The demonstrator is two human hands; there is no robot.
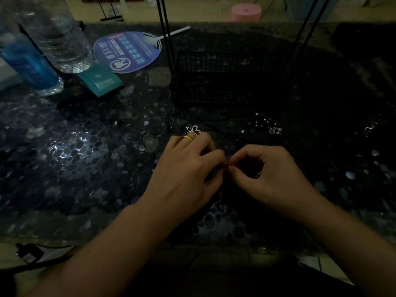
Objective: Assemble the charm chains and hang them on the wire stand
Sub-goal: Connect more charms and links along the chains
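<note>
Your worktop (90, 159) is dark and speckled, pretty dim all over. The black wire stand (227, 80) sits toward the far edge, its basket base down on the surface and thin uprights running out the top. Near the front edge, your left hand (188, 168) and right hand (272, 174) have fingertips pinched together on something tiny, too dark to make out. A silvery flower charm (193, 130) lies just beyond your left knuckles, small bits (275, 130) scattered right.
</note>
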